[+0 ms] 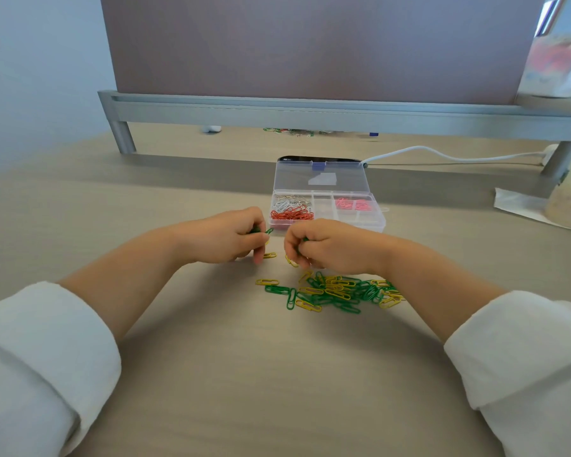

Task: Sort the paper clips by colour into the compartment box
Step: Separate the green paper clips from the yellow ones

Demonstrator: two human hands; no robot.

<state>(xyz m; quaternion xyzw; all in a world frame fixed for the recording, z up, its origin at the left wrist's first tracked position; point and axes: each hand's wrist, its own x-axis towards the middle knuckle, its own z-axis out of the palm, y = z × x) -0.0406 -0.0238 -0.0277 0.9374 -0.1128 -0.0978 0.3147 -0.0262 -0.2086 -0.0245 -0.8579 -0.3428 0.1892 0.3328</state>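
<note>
Roughly halfway, I judge: the box [360,223], just beyond both hands, already holds red clips [290,214], white clips [282,204] and pink clips [353,204], while a green-and-yellow pile [337,291] lies on the tabletop [244,374] just nearer than the right hand [323,247]. It and the left hand [231,235] are curled, each pinching green clips [261,230]. How many is hidden, and the box's other compartments are hard to read.

Beige desk [211,374] under grey shelf [310,115], mauve partition [310,44] behind.
</note>
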